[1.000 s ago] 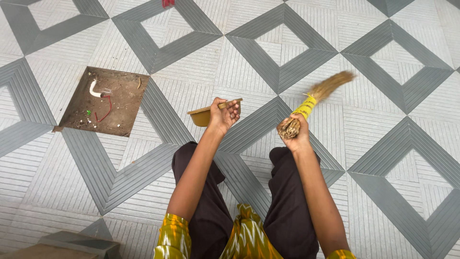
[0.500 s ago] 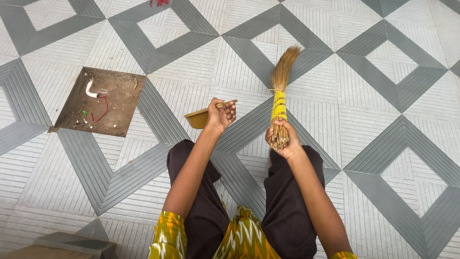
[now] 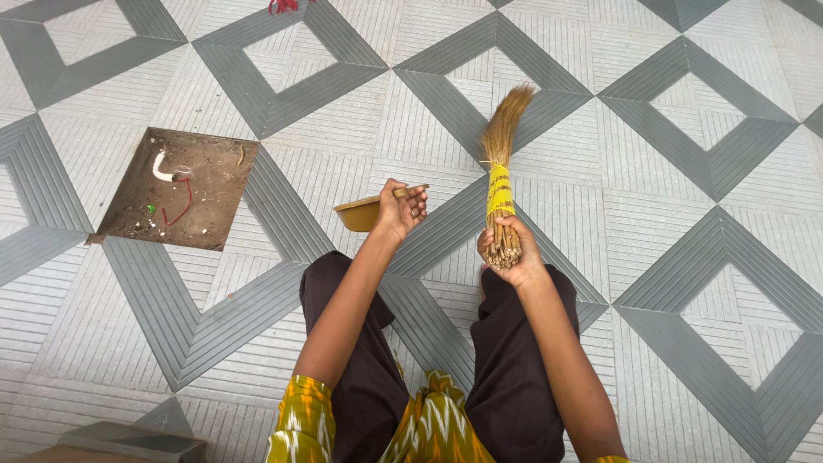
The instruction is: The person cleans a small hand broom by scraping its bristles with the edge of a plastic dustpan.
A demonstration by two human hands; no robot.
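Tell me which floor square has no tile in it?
The brown dirt square left of the left hand. The other squares are grey and white tile; this one is bare soil holding a white pipe and red wire.

- Floor (image 3: pixel 686 223): ribbed pale grey tiles, darker grey diamond pattern.
- Open square pit (image 3: pixel 180 190) near the floor's left edge: bare soil, debris inside.
- Light: even, soft daylight.

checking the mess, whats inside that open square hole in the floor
Bare dirt in the square hole, with a white bent pipe, red wire and small litter. Anything under the soil is hidden.
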